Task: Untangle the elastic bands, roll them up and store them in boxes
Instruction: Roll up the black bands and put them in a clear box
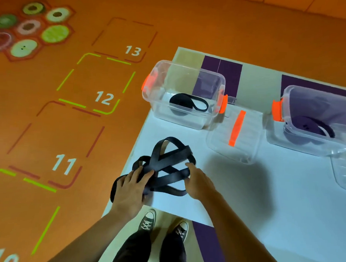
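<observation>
A tangle of wide black elastic bands (167, 160) lies near the front left corner of the white table (245, 194). My left hand (132, 188) rests on the tangle's left side, fingers curled round a strand. My right hand (197, 182) pinches a strand at the tangle's right side. A clear box with orange clips (165, 78) stands behind the tangle and holds a rolled black band (186, 103). A second clear box (300, 137) at the right holds a rolled dark purple band (312, 124).
A clear lid with an orange handle (235, 134) lies flat between the two boxes; another lid (344, 174) shows at the right edge. The table's left edge drops to an orange floor with numbered squares (101, 97). My shoes (163, 224) stand below the front edge.
</observation>
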`<control>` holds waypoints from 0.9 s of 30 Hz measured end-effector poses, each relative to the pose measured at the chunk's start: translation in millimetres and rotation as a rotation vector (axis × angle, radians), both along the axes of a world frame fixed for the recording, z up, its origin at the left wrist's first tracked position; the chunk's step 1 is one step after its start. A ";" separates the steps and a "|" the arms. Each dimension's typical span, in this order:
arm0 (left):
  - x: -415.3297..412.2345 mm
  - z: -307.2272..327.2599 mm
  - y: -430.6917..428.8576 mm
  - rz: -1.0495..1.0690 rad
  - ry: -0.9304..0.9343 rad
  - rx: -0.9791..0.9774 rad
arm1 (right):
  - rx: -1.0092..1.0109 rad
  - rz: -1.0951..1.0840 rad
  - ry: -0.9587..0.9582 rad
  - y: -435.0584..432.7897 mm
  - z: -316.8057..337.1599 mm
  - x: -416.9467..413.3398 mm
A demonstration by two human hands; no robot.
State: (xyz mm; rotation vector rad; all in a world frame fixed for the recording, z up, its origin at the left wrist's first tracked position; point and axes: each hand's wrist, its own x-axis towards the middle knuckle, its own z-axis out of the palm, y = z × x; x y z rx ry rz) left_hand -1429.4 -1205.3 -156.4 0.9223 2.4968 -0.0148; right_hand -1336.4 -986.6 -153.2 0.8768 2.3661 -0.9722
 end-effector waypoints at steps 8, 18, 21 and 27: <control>-24.6 19.0 11.2 0.077 -0.045 0.051 | 0.006 -0.394 0.188 -7.4 21.6 12.7; -24.8 86.4 2.3 0.301 -0.599 0.648 | 0.009 -0.958 0.493 -10.8 75.7 45.1; -37.1 105.2 2.0 0.374 -0.554 0.728 | -0.030 -1.094 0.634 -3.4 103.6 53.5; -61.8 135.9 9.8 0.486 -0.482 0.842 | 0.139 -1.009 0.771 26.3 143.3 74.7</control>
